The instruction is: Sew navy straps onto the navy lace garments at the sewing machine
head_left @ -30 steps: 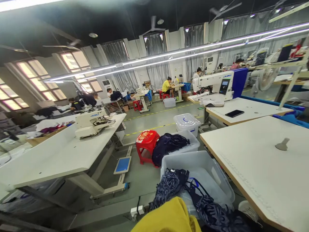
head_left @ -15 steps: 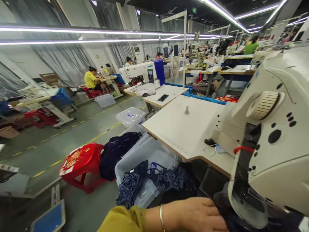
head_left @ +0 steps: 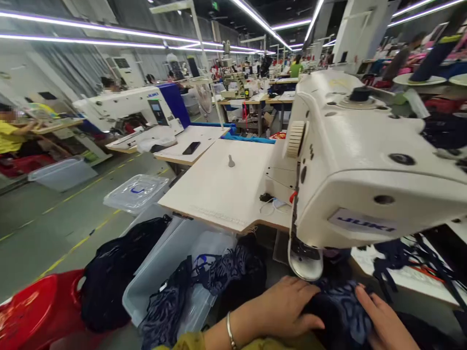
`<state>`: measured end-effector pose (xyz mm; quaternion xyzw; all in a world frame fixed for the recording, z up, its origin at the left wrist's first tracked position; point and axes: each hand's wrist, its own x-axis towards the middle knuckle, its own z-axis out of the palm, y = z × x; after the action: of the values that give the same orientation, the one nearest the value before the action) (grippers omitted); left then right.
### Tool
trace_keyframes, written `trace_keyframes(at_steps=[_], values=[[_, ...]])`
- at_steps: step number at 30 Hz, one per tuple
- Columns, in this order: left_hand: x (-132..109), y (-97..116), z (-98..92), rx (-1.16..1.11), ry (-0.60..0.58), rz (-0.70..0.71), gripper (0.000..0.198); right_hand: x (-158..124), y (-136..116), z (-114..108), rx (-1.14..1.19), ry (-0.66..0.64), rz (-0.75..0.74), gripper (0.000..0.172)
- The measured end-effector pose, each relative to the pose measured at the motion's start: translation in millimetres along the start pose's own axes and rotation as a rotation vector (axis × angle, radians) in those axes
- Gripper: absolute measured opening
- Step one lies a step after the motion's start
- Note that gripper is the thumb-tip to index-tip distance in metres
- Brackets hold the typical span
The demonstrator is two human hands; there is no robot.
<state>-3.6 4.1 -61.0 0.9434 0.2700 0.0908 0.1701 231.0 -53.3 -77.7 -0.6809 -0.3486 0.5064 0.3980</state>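
Both my hands rest on a dark blue patterned fabric (head_left: pixel 337 311) lying under the head of a white sewing machine (head_left: pixel 365 160). My left hand (head_left: pixel 288 308), with a bracelet at the wrist, lies flat on the fabric's left side, fingers together and curled over it. My right hand (head_left: pixel 383 321) presses on the fabric's right side with fingers stretched out. The machine's lower end (head_left: pixel 305 257) hangs just above my left hand.
A clear plastic bin (head_left: pixel 171 272) with dark patterned garments draped over it stands to my left, with a red stool (head_left: pixel 36 316) beyond. A cream table (head_left: pixel 222 184) extends behind the machine. Other sewing stations and seated people fill the hall.
My view swung right from the hall to the sewing machine. My left hand came into view on the fabric, then my right hand joined it under the machine head.
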Motion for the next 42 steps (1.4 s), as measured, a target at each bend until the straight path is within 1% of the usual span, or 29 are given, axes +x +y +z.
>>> trace_keyframes(at_steps=[2,3,4,5,7,10,11,13,15,16,18,20,21,24,26,27,28,29,30,32,33,34,35,36,37,38,39,40,42], values=[[12,8,-4.2,0.028,0.037,0.014,0.025,1,-3,11,0.267,-0.092,0.121,0.043],[16,10,-4.5,0.059,0.042,0.002,0.019,1,-6,17,0.317,-0.097,0.132,0.046],[18,11,-3.8,0.083,0.042,-0.007,0.017,1,-9,23,0.312,-0.074,0.120,0.048],[19,11,-2.6,0.099,0.041,-0.011,0.016,0,-11,27,0.243,-0.024,0.072,0.051],[17,10,0.4,0.123,0.044,-0.018,0.013,0,-13,33,0.036,0.057,-0.087,0.053],[12,12,4.2,0.148,0.033,-0.021,0.010,9,-9,34,-0.259,0.001,-0.309,0.049],[11,14,5.2,0.154,0.022,-0.010,0.011,14,-6,33,-0.340,-0.007,-0.350,0.048],[11,17,6.5,0.166,0.000,0.012,0.014,23,-3,30,-0.450,0.037,-0.375,0.047],[13,19,6.8,0.172,-0.006,0.005,0.017,27,-5,27,-0.469,0.091,-0.371,0.049],[14,20,6.6,0.173,-0.004,-0.006,0.019,26,-8,26,-0.453,0.089,-0.372,0.048],[17,21,5.4,0.180,-0.009,-0.005,0.023,20,-16,27,-0.381,0.041,-0.375,0.046],[18,22,4.7,0.194,-0.041,0.043,0.018,12,-20,31,-0.321,-0.005,-0.398,0.045],[18,22,4.9,0.204,-0.061,0.067,0.015,10,-20,34,-0.336,0.011,-0.430,0.046],[17,26,8.5,0.221,-0.105,0.099,0.018,11,-9,43,-0.498,0.153,-0.545,0.053],[16,28,11.1,0.208,-0.111,0.076,0.018,15,-3,46,-0.608,0.211,-0.597,0.052],[15,28,11.2,0.205,-0.107,0.047,0.018,17,-3,45,-0.645,0.209,-0.620,0.050],[14,28,9.8,0.188,-0.086,0.003,0.020,16,-6,44,-0.680,0.191,-0.645,0.046],[13,27,6.7,0.144,-0.046,-0.050,0.030,14,-12,41,-0.702,0.142,-0.663,0.041],[11,26,1.7,0.062,0.006,-0.093,0.049,9,-20,39,-0.703,0.056,-0.678,0.037],[6,22,-13.5,-0.202,0.098,-0.102,0.086,-6,-43,33,-0.672,-0.232,-0.681,0.030],[3,20,-22.7,-0.359,0.117,-0.069,0.093,-15,-54,31,-0.662,-0.395,-0.707,0.027],[0,18,-32.1,-0.500,0.107,-0.035,0.090,-22,-65,30,-0.664,-0.517,-0.726,0.023],[-2,16,-41.0,-0.604,0.077,-0.018,0.079,-28,-74,29,-0.659,-0.560,-0.748,0.019],[-4,14,-49.1,-0.668,0.056,-0.033,0.064,-31,-81,30,-0.651,-0.556,-0.772,0.016],[-5,13,-55.7,-0.684,0.063,-0.079,0.050,-31,-85,31,-0.644,-0.504,-0.797,0.015],[-4,11,-60.9,-0.645,0.105,-0.141,0.039,-28,-87,32,-0.634,-0.414,-0.827,0.016],[-3,9,-64.7,-0.550,0.183,-0.198,0.033,-22,-88,35,-0.628,-0.309,-0.855,0.016],[-1,8,-67.2,-0.409,0.294,-0.240,0.030,-16,-87,39,-0.625,-0.196,-0.874,0.017],[3,4,-69.5,-0.080,0.528,-0.249,0.025,-2,-84,47,-0.610,-0.016,-0.852,0.018]])
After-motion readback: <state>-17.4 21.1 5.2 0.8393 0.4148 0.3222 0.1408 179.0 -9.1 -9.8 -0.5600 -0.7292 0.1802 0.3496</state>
